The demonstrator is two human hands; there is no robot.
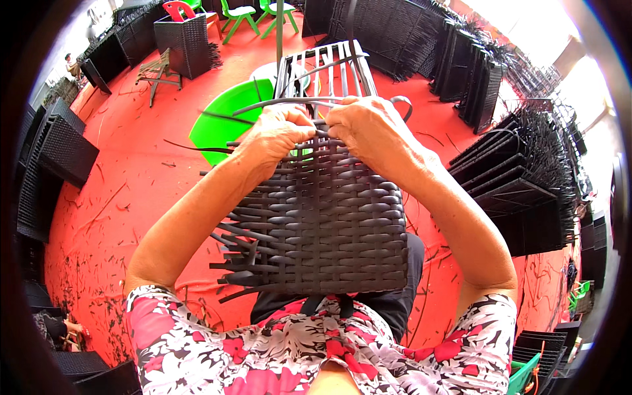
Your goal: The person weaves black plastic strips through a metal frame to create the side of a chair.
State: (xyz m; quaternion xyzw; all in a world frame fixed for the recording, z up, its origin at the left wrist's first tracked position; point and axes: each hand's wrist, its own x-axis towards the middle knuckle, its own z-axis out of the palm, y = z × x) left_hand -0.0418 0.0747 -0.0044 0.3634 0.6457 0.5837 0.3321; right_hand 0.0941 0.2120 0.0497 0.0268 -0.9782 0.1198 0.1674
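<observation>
A black wicker panel (pixel 329 227) leans across my lap, its weave of flat strips dense in the lower part. Loose strip ends (pixel 243 266) stick out along its left side. At the upper edge of the weave my left hand (pixel 283 131) is closed, thumb and fingers pinching a black strip. Close beside it my right hand (pixel 368 128) also pinches a strip at the same row, with the fingertips partly hidden. A long loose strip (pixel 283 101) arcs above both hands. Past them extends the panel's bare slatted frame (pixel 322 72).
A bright green basin (pixel 224 122) stands on the red floor covering (pixel 151 191), behind my left forearm. Strip scraps litter the floor. Stacked black wicker panels (pixel 520 178) rise at the right, with more along the left. Green chairs (pixel 240 16) and a red chair (pixel 178 10) are at the back.
</observation>
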